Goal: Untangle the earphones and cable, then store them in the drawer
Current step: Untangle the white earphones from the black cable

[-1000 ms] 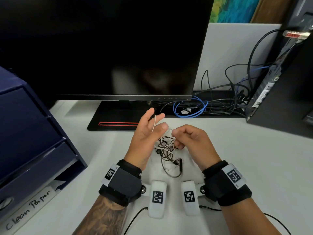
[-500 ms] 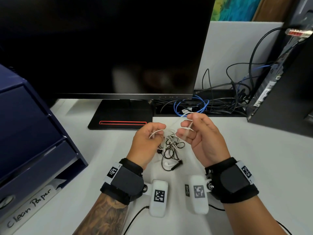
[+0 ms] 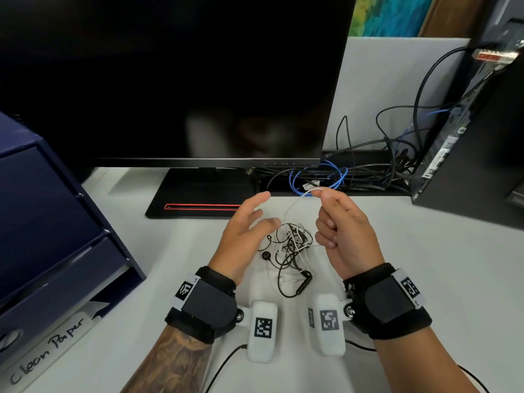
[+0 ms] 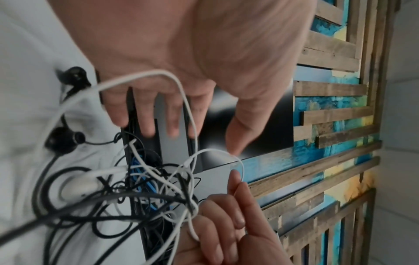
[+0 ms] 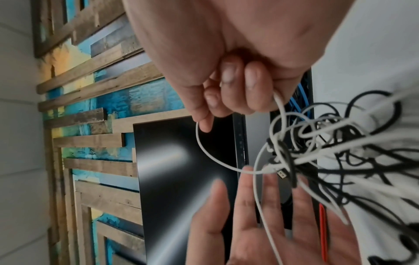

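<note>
Earphones and cable (image 3: 292,245) are lying tangled on the desk (image 3: 425,265); right hand (image 3: 344,231) is pinching a white strand, left hand (image 3: 243,231) spreading wide, navy drawers (image 3: 56,222) closed.

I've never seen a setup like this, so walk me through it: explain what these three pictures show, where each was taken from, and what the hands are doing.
No robot here: a person wears one camera on the head and one on each wrist. The head view looks down at a white desk with a monitor behind. The other two pictures look along each hand. A tangle of cords, black and white, lies between the hands. The right hand pinches a white cable and lifts it from the tangle. The left hand is open and holds nothing.
</note>
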Demonstrator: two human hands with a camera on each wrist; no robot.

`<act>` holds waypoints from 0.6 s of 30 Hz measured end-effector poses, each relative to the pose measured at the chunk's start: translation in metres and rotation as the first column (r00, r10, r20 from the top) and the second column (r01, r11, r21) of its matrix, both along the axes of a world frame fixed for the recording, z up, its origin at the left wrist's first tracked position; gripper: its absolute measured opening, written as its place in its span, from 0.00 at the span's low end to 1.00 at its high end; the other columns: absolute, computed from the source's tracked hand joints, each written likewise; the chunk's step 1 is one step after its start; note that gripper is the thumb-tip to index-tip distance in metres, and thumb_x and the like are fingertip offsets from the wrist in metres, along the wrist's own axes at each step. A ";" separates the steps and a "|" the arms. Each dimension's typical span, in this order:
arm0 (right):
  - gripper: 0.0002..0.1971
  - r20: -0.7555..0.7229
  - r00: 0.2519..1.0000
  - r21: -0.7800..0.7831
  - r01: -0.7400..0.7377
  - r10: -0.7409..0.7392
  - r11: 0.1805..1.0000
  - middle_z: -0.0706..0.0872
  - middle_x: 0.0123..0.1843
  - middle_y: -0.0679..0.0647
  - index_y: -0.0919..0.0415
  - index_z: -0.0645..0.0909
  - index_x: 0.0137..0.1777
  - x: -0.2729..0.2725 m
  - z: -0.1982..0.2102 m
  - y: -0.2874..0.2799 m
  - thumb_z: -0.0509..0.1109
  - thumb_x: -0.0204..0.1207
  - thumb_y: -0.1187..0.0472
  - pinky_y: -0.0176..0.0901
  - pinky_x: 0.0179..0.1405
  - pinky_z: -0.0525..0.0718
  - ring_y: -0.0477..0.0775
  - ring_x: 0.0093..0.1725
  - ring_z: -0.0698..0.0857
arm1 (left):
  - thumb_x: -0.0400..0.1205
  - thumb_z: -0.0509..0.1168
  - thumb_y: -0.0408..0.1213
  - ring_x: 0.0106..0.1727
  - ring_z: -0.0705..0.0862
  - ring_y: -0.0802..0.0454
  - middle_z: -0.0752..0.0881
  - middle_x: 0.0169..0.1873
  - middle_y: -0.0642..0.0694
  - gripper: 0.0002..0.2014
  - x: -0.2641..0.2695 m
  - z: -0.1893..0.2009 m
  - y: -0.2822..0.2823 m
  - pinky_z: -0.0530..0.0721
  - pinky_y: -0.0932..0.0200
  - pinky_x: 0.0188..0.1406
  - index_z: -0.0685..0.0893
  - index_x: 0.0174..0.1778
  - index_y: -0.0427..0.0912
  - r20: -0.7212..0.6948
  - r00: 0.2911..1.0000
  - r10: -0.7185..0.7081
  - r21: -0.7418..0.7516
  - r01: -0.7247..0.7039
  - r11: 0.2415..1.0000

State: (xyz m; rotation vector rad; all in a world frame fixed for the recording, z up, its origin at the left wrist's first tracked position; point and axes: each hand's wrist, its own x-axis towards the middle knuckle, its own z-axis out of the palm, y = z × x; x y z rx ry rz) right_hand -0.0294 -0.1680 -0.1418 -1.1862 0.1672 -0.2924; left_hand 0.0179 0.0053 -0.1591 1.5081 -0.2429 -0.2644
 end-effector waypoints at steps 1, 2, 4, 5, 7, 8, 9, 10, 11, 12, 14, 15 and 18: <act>0.11 0.013 1.000 0.003 -0.013 0.012 1.000 0.65 0.29 0.48 0.54 0.89 0.54 -0.001 0.000 0.001 0.64 0.87 0.57 0.33 0.20 0.61 0.44 0.24 0.60 | 0.69 0.74 0.51 0.72 0.78 0.62 0.81 0.70 0.63 0.29 0.000 0.000 0.000 0.79 0.54 0.72 0.82 0.69 0.62 0.023 0.999 -0.042 0.030 0.042 0.999; 0.10 0.027 0.999 0.011 -0.026 0.026 1.000 0.66 0.30 0.48 0.54 0.88 0.55 -0.001 0.001 0.002 0.64 0.87 0.57 0.34 0.21 0.61 0.44 0.24 0.60 | 0.67 0.76 0.54 0.71 0.80 0.62 0.82 0.69 0.63 0.32 -0.001 -0.001 0.000 0.80 0.55 0.71 0.82 0.70 0.61 0.039 0.995 -0.095 0.068 0.092 0.993; 0.10 0.061 0.997 0.035 -0.057 0.055 0.998 0.68 0.30 0.49 0.55 0.87 0.57 -0.002 0.002 0.004 0.64 0.85 0.56 0.35 0.23 0.64 0.45 0.24 0.62 | 0.64 0.80 0.56 0.67 0.81 0.62 0.81 0.69 0.64 0.37 -0.004 -0.004 -0.002 0.84 0.58 0.65 0.81 0.72 0.60 0.049 0.982 -0.182 0.155 0.172 0.973; 0.10 0.084 0.994 0.044 -0.075 0.072 0.996 0.71 0.31 0.50 0.56 0.86 0.57 -0.003 0.003 0.005 0.64 0.84 0.55 0.36 0.24 0.66 0.45 0.24 0.64 | 0.66 0.82 0.53 0.65 0.82 0.60 0.81 0.69 0.63 0.36 -0.006 -0.005 -0.004 0.85 0.58 0.63 0.80 0.72 0.59 0.059 0.977 -0.204 0.201 0.188 0.961; 0.11 0.131 0.986 0.040 -0.110 0.104 0.993 0.81 0.37 0.53 0.58 0.84 0.58 -0.003 0.004 0.007 0.63 0.83 0.55 0.38 0.27 0.75 0.48 0.27 0.72 | 0.72 0.82 0.41 0.58 0.84 0.53 0.84 0.64 0.55 0.28 -0.007 -0.008 -0.007 0.86 0.55 0.58 0.83 0.68 0.55 0.101 0.974 -0.202 0.268 0.169 0.949; 0.12 0.148 0.981 0.029 -0.128 0.122 0.991 0.86 0.42 0.55 0.59 0.83 0.59 -0.003 0.003 0.007 0.63 0.83 0.56 0.41 0.31 0.80 0.50 0.30 0.78 | 0.75 0.80 0.35 0.52 0.85 0.50 0.86 0.58 0.51 0.22 -0.008 -0.008 -0.008 0.86 0.53 0.54 0.85 0.63 0.52 0.130 0.974 -0.185 0.283 0.143 0.948; 0.12 0.156 0.978 0.016 -0.142 0.138 0.990 0.90 0.47 0.57 0.60 0.82 0.60 -0.003 0.003 0.007 0.63 0.83 0.56 0.43 0.36 0.83 0.52 0.35 0.82 | 0.77 0.77 0.31 0.46 0.85 0.49 0.87 0.51 0.49 0.16 -0.007 -0.008 -0.008 0.87 0.52 0.49 0.86 0.59 0.50 0.150 0.976 -0.160 0.281 0.113 0.953; 0.13 0.156 0.977 -0.001 -0.147 0.145 0.989 0.91 0.52 0.59 0.61 0.82 0.61 -0.002 0.002 0.007 0.63 0.83 0.56 0.45 0.42 0.86 0.54 0.41 0.86 | 0.79 0.74 0.28 0.42 0.84 0.50 0.87 0.46 0.49 0.12 -0.006 -0.008 -0.008 0.87 0.52 0.43 0.87 0.55 0.48 0.149 0.981 -0.126 0.258 0.084 0.962; 0.14 0.146 0.980 -0.026 -0.135 0.137 0.991 0.92 0.57 0.60 0.61 0.83 0.62 -0.002 0.001 0.007 0.63 0.83 0.56 0.47 0.49 0.87 0.56 0.48 0.88 | 0.81 0.72 0.26 0.39 0.85 0.51 0.87 0.42 0.49 0.11 -0.005 -0.007 -0.007 0.86 0.53 0.38 0.87 0.52 0.47 0.123 0.988 -0.091 0.216 0.063 0.974; 0.14 0.125 0.985 -0.060 -0.108 0.115 0.992 0.91 0.60 0.59 0.60 0.83 0.63 -0.002 0.000 0.007 0.65 0.83 0.56 0.50 0.56 0.87 0.57 0.55 0.89 | 0.82 0.69 0.24 0.38 0.85 0.53 0.86 0.40 0.49 0.10 -0.004 -0.006 -0.006 0.85 0.56 0.35 0.87 0.51 0.45 0.089 0.994 -0.058 0.171 0.042 0.984; 0.11 0.077 0.997 -0.171 -0.010 0.024 0.985 0.91 0.63 0.55 0.57 0.85 0.64 0.000 -0.003 0.007 0.69 0.84 0.60 0.53 0.65 0.85 0.56 0.64 0.89 | 0.84 0.67 0.24 0.36 0.87 0.55 0.87 0.39 0.47 0.08 -0.001 -0.005 -0.004 0.85 0.57 0.32 0.87 0.53 0.40 0.039 0.999 0.001 0.094 -0.005 0.996; 0.10 0.068 0.997 -0.244 0.053 -0.037 0.968 0.91 0.62 0.52 0.55 0.86 0.62 0.001 -0.006 0.007 0.70 0.84 0.62 0.53 0.67 0.85 0.54 0.65 0.88 | 0.85 0.67 0.25 0.36 0.87 0.55 0.86 0.39 0.46 0.06 0.000 -0.006 -0.002 0.85 0.56 0.33 0.86 0.54 0.38 0.021 0.999 0.027 0.060 -0.028 0.998; 0.08 0.082 0.984 -0.373 0.175 -0.156 0.911 0.91 0.54 0.47 0.52 0.86 0.54 0.003 -0.011 0.005 0.71 0.83 0.66 0.49 0.59 0.86 0.48 0.55 0.88 | 0.86 0.66 0.28 0.35 0.86 0.53 0.86 0.36 0.46 0.05 0.003 -0.006 0.001 0.86 0.52 0.36 0.85 0.55 0.33 -0.020 0.995 0.097 -0.024 -0.098 0.995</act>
